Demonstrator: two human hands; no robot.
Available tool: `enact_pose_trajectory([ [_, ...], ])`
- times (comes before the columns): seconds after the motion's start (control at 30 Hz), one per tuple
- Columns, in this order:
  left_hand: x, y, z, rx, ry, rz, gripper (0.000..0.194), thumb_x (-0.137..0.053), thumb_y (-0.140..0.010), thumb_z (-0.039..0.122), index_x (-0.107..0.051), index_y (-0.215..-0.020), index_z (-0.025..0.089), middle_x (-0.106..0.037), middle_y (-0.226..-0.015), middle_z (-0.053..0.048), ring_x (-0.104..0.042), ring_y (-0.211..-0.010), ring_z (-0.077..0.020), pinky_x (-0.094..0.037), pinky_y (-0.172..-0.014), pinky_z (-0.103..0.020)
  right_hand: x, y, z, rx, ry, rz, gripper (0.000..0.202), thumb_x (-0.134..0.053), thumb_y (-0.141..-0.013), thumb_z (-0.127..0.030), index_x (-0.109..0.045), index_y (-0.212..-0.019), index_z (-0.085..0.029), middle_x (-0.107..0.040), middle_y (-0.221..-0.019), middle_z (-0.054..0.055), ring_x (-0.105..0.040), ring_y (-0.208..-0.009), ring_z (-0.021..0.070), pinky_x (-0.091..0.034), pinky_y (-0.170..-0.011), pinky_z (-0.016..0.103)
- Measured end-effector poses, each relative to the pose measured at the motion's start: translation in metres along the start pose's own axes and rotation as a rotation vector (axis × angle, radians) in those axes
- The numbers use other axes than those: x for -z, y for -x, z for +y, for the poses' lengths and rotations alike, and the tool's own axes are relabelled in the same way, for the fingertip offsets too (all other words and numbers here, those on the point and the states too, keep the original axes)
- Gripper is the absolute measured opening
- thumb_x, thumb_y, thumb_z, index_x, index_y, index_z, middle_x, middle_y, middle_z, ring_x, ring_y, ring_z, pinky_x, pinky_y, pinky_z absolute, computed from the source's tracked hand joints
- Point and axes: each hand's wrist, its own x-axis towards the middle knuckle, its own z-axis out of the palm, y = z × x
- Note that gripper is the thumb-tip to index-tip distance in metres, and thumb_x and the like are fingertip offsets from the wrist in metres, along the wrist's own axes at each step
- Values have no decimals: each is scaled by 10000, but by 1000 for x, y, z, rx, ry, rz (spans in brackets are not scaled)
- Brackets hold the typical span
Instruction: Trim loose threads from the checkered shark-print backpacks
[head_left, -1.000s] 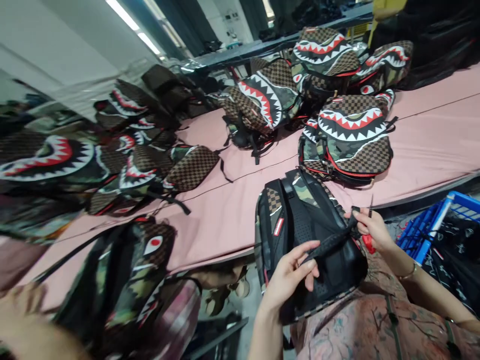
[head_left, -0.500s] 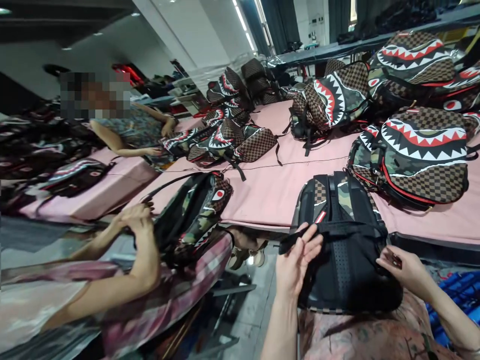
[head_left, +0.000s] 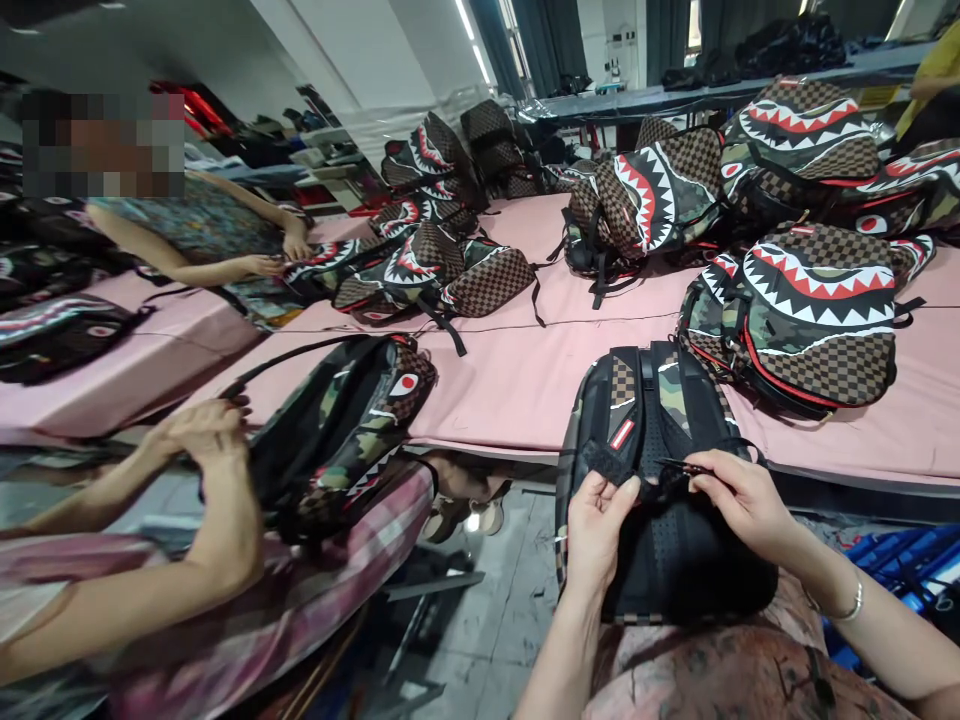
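Observation:
A black backpack [head_left: 675, 560] with checkered and camouflage panels lies back side up on my lap, its top against the table edge. My left hand [head_left: 600, 520] pinches a black strap [head_left: 611, 462] over the middle of the backpack. My right hand [head_left: 739, 500] holds a small dark pointed tool [head_left: 686, 467], seemingly thread snips, with its tip close to the strap. A red and white label [head_left: 622, 434] shows just above my left hand.
Shark-mouth backpacks [head_left: 821, 310] stand on the pink table [head_left: 495, 395], right and back. At left a seated person's hands [head_left: 206, 430] work on another backpack [head_left: 337, 430]. Another person [head_left: 187, 230] stands behind. Blue bundles [head_left: 900, 580] lie low at right.
My left hand has brought the strap inward over the backpack. My right hand has moved from the backpack's right edge up and left, with the tool's tip now at the strap. The view has shifted.

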Motion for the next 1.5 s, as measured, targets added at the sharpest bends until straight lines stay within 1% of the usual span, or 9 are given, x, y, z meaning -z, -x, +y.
enact_pose_trajectory([
  [0.13, -2, -1, -5, -38, 6, 99, 234, -711, -618, 301, -631, -761, 134, -576, -588, 24, -492, -529, -71, -413, -556, -195, 3, -11, -4, 76, 64, 13, 260, -401, -891, -259, -568, -1090, -235, -617, -884, 56, -575, -811, 174, -461, -707, 320],
  [0.4, -7, 0, -10, -87, -114, 215, 231, -713, -589, 268, -656, -767, 132, -618, -709, -9, -525, -611, -93, -444, -621, -212, -3, -17, -4, 53, 20, -47, 243, -483, -851, -231, -524, -1089, -204, -588, -879, 56, -566, -773, 159, -477, -682, 286],
  [0.77, -9, 2, -10, -85, -182, 198, 197, -703, -605, 274, -651, -733, 133, -577, -639, 4, -494, -583, -89, -426, -571, -194, -15, -13, 4, 119, 64, 114, 117, -495, -844, -197, -574, -930, -186, -622, -814, 50, -586, -769, 164, -458, -696, 295],
  [0.97, -10, -1, -10, -77, -169, 118, 195, -707, -620, 286, -646, -726, 133, -617, -700, -20, -532, -652, -113, -440, -638, -218, -10, -13, 5, 109, -40, 77, 123, -493, -842, -213, -586, -918, -187, -616, -848, 61, -576, -788, 166, -451, -712, 303],
  [1.07, -13, -2, -6, -12, 39, 20, 226, -699, -650, 319, -615, -749, 134, -601, -649, -9, -540, -618, -109, -442, -669, -244, -8, -14, 5, -14, -278, 133, 150, -513, -840, -292, -570, -939, -194, -596, -832, 47, -556, -746, 146, -445, -665, 270],
  [1.17, -21, 0, -4, 144, 232, -152, 260, -689, -671, 358, -580, -754, 137, -506, -523, 44, -438, -451, -55, -441, -617, -252, -10, -18, 7, -181, -599, 127, 359, -604, -758, -442, -537, -1006, -190, -564, -808, 26, -525, -675, 122, -427, -593, 233],
  [1.27, -32, 4, -9, 273, 251, -312, 295, -682, -680, 384, -570, -799, 138, -437, -494, 73, -344, -387, -18, -416, -545, -217, -13, -24, 9, -296, -784, 43, 370, -636, -691, -520, -559, -760, -164, -502, -637, -17, -452, -544, 89, -377, -515, 213],
  [1.37, -37, 8, -15, 235, 182, -257, 347, -697, -665, 387, -546, -891, 171, -501, -604, 65, -323, -361, 7, -357, -450, -172, -14, -26, 11, -382, -812, 115, 398, -601, -721, -515, -486, -584, -159, -428, -549, -40, -381, -500, 68, -321, -482, 199],
  [1.5, -31, 4, -19, 244, 282, -155, 263, -687, -695, 331, -528, -837, 176, -398, -511, 120, -229, -329, 44, -402, -529, -167, -12, -22, 12, -418, -840, 148, 329, -602, -732, -479, -546, -707, -155, -407, -579, -51, -319, -487, 52, -266, -461, 191],
])
